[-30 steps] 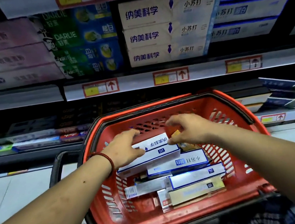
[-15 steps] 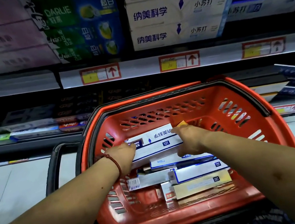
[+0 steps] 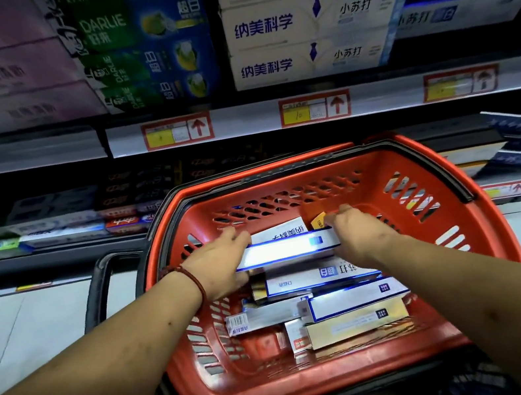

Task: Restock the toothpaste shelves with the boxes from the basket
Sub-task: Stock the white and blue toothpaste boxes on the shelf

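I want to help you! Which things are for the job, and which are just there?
For the job: white box, left grip and right grip holding it, red basket, spare boxes, shelf.
Just there: price tags, floor, bracelet.

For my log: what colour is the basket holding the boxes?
The basket is red with a black rim band, seen in the head view.

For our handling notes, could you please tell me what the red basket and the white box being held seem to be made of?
The red basket looks like moulded plastic, slightly glossy: uniform slotted walls, rounded rim. The white box, gripped by the left hand and right hand, is probably glossy printed cardboard: sharp folded edges, bright glare on its face.
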Demonstrator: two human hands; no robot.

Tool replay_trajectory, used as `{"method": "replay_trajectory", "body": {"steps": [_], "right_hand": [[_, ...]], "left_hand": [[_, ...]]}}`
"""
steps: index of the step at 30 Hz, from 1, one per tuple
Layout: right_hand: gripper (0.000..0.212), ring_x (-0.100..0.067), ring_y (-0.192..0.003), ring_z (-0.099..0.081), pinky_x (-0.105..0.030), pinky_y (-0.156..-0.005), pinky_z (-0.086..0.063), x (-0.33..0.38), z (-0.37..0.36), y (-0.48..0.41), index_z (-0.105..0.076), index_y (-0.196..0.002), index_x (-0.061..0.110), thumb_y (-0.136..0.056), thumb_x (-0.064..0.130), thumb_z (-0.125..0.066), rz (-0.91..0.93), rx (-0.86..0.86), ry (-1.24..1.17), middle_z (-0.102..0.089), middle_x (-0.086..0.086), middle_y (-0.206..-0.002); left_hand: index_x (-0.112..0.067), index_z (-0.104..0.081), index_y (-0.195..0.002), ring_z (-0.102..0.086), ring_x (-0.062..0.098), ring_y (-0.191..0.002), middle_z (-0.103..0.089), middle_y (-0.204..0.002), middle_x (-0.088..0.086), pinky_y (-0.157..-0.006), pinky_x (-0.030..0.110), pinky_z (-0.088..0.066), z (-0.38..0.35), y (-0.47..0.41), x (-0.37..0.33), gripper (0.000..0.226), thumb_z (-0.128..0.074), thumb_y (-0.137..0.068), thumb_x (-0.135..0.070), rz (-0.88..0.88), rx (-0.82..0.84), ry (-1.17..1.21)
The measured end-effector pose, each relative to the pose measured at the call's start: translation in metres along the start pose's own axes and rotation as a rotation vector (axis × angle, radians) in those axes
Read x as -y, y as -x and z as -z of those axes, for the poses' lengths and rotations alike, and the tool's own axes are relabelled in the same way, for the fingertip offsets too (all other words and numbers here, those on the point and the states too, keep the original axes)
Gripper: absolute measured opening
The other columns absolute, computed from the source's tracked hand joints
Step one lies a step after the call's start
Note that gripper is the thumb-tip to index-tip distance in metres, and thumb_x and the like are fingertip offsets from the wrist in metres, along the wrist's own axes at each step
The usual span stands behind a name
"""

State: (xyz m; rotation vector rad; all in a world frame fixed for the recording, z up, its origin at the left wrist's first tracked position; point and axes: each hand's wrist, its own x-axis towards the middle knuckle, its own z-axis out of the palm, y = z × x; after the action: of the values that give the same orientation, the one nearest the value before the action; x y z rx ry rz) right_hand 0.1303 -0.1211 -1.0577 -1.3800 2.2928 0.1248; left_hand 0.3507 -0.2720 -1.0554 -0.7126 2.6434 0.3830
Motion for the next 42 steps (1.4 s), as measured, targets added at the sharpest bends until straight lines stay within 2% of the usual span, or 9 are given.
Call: {"method": "replay_trajectory", "body": {"steps": [5, 11, 17, 21, 25, 27, 34, 38, 42], "right_hand": [[0.04, -0.038, -0.099, -0.064, -0.043, -0.086, -0.054, 0.003, 0.033, 0.024, -0.049, -0.119, 0.021, -0.085, 0.02, -0.071, 0.055, -0.195, -0.145, -0.043, -0.007, -0.122], [0.032, -0.034, -0.074, -0.06, -0.045, -0.064, -0.053, -0.006, 0.078, 0.065, -0.042, -0.107, 0.022, -0.086, 0.018, -0.066, 0.132, -0.505, -0.121, -0.035, -0.004, -0.115], [0.032, -0.037, -0.068, -0.056, -0.047, -0.058, -0.051, -0.016, 0.123, 0.096, -0.047, -0.112, 0.017, -0.085, 0.007, -0.062, 0.159, -0.724, -0.097, -0.032, -0.002, -0.118], [0.04, -0.018, -0.085, -0.05, -0.027, -0.082, -0.045, -0.025, 0.137, 0.098, -0.053, -0.117, 0.012, -0.082, -0.004, -0.061, 0.164, -0.822, -0.367, -0.034, -0.002, -0.116], [0.057, -0.005, -0.09, -0.052, -0.026, -0.097, -0.048, -0.028, 0.141, 0.088, -0.056, -0.121, 0.021, -0.075, -0.014, -0.057, 0.088, -0.897, -0.683, -0.041, -0.001, -0.114], [0.06, -0.01, -0.103, -0.06, -0.032, -0.101, -0.052, -0.027, 0.144, 0.083, -0.055, -0.117, 0.027, -0.074, -0.015, -0.057, 0.129, -0.869, -0.849, -0.047, 0.002, -0.118], [0.041, -0.007, -0.118, -0.063, -0.031, -0.103, -0.051, 0.009, 0.147, 0.078, -0.06, -0.125, 0.017, -0.092, -0.006, -0.06, 0.365, -0.478, -1.216, -0.067, 0.003, -0.127], [0.047, -0.012, -0.105, -0.069, -0.041, -0.095, -0.056, 0.031, 0.14, 0.079, -0.06, -0.123, 0.029, -0.081, 0.046, -0.075, 0.204, -0.297, -1.275, -0.067, 0.003, -0.124], [0.046, -0.023, -0.067, -0.067, -0.038, -0.058, -0.058, 0.036, 0.141, 0.085, -0.059, -0.126, 0.024, -0.086, 0.01, -0.076, 0.248, -0.008, -1.387, -0.072, -0.006, -0.098]], "left_hand": [[-0.033, -0.04, -0.097, -0.052, 0.022, -0.091, -0.051, -0.101, -0.002, -0.081, 0.036, -0.048, 0.042, 0.019, 0.003, 0.047, -0.076, -0.067, -0.033, 0.014, -0.23, 0.383], [-0.027, -0.056, -0.117, -0.069, 0.017, -0.087, -0.07, -0.107, -0.001, -0.074, 0.032, -0.059, 0.091, 0.039, -0.007, 0.064, -0.095, -0.066, -0.033, 0.103, -0.346, 0.767], [0.0, -0.069, -0.119, -0.061, 0.03, -0.088, -0.068, -0.1, 0.017, -0.06, 0.034, -0.059, 0.137, 0.058, -0.037, 0.052, -0.077, -0.085, -0.039, 0.111, -0.052, 1.293], [0.0, -0.071, -0.12, -0.064, 0.035, -0.1, -0.069, -0.12, 0.029, -0.093, 0.048, -0.053, 0.151, 0.057, -0.054, 0.073, -0.09, -0.066, -0.045, 0.007, 0.14, 1.339], [-0.009, -0.078, -0.109, -0.073, 0.024, -0.082, -0.075, -0.106, 0.019, -0.075, 0.033, -0.059, 0.158, 0.048, -0.082, 0.055, -0.093, -0.063, -0.037, -0.123, 0.215, 1.491], [-0.012, -0.076, -0.115, -0.074, 0.022, -0.08, -0.075, -0.109, 0.017, -0.07, 0.031, -0.06, 0.159, 0.046, -0.095, 0.041, -0.08, -0.077, -0.023, -0.168, 0.186, 1.557], [-0.028, -0.034, -0.152, -0.076, 0.024, -0.085, -0.075, -0.117, 0.015, -0.071, 0.031, -0.061, 0.15, 0.029, -0.096, 0.097, -0.081, -0.069, -0.011, -0.086, -0.025, 1.638], [-0.008, -0.057, -0.138, -0.06, 0.034, -0.099, -0.073, -0.118, 0.022, -0.089, 0.038, -0.046, 0.142, 0.019, -0.093, 0.091, -0.095, -0.056, -0.011, -0.026, -0.117, 1.724], [0.007, -0.067, -0.121, -0.059, 0.02, -0.066, -0.076, -0.093, 0.018, -0.074, 0.027, -0.05, 0.14, 0.014, -0.096, 0.063, -0.09, -0.067, -0.015, 0.036, -0.24, 1.846]]}}
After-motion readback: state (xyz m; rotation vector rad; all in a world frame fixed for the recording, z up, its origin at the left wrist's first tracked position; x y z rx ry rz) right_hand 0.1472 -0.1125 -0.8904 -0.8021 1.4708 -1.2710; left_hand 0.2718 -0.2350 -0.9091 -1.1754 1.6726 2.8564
